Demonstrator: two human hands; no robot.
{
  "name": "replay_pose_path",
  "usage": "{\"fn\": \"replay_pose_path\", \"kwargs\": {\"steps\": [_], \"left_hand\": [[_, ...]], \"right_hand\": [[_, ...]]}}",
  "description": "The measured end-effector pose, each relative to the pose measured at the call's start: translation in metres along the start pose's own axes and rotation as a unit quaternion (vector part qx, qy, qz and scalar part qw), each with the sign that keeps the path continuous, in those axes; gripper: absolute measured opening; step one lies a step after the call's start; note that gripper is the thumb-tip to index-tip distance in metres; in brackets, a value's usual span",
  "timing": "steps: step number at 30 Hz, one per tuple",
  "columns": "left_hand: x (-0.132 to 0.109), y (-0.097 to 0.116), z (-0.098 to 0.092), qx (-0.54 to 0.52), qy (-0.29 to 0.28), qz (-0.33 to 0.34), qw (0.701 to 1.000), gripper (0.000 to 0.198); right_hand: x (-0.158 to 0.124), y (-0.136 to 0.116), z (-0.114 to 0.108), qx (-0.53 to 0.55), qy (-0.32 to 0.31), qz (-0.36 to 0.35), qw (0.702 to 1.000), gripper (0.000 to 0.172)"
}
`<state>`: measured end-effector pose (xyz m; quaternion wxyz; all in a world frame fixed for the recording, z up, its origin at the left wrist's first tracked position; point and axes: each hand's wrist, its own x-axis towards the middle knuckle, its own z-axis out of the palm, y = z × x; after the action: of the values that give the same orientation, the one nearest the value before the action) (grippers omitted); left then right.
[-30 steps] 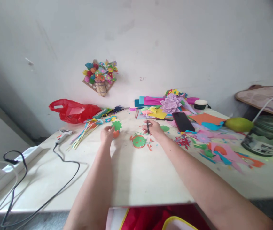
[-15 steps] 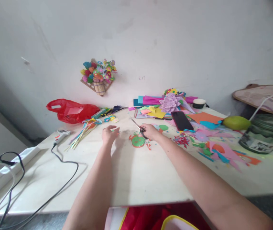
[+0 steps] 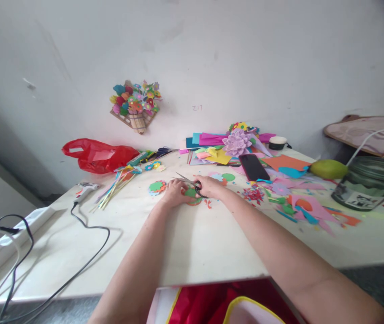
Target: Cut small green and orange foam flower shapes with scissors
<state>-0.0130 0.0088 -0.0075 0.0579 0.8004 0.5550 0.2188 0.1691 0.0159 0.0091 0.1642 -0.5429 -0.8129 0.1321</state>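
My right hand (image 3: 210,186) is closed around the black handles of a pair of scissors (image 3: 187,180), whose blades are a little apart and point left. My left hand (image 3: 176,193) reaches over the left side of a green foam disc (image 3: 190,193), its thumb and fingers apart at the edge. Orange foam shows under the disc, which lies on the table and is partly covered by both hands. Left of my left hand is a stack of flower-shaped cutouts (image 3: 157,187) with a green one on top.
Foam scraps (image 3: 308,211), a phone (image 3: 254,167) and a glass jar (image 3: 367,184) occupy the right side. A red bag (image 3: 99,155), thin sticks (image 3: 116,189) and a corded glue gun (image 3: 86,192) are on the left. Foam sheets (image 3: 212,138) lie against the wall.
My left hand has moved right, from over the stack of flower cutouts to the green disc. The scissors have swung lower, and their blades now point more to the left.
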Motion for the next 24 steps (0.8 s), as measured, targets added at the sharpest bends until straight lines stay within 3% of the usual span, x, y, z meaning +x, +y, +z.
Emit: {"fn": "replay_pose_path", "kwargs": {"steps": [10,14,18,24], "left_hand": [[0.0017,0.0021,-0.0018,-0.084,0.042,0.037,0.995,0.021],[0.0021,0.0002,0.0002,-0.1,0.063,0.056,0.991,0.018],[0.0015,-0.0007,0.0007,-0.115,0.081,0.065,0.988,0.019],[0.001,0.0001,0.0002,-0.136,0.103,0.015,0.985,0.019]], "right_hand": [[0.0027,0.0042,0.0019,0.078,0.04,-0.011,0.996,0.049],[0.0032,0.0041,0.0018,0.088,0.043,-0.019,0.995,0.045],[0.0048,0.0066,0.0045,0.094,0.084,-0.027,0.992,0.036],[0.004,0.0063,0.0011,0.115,0.132,-0.009,0.984,0.03]]}}
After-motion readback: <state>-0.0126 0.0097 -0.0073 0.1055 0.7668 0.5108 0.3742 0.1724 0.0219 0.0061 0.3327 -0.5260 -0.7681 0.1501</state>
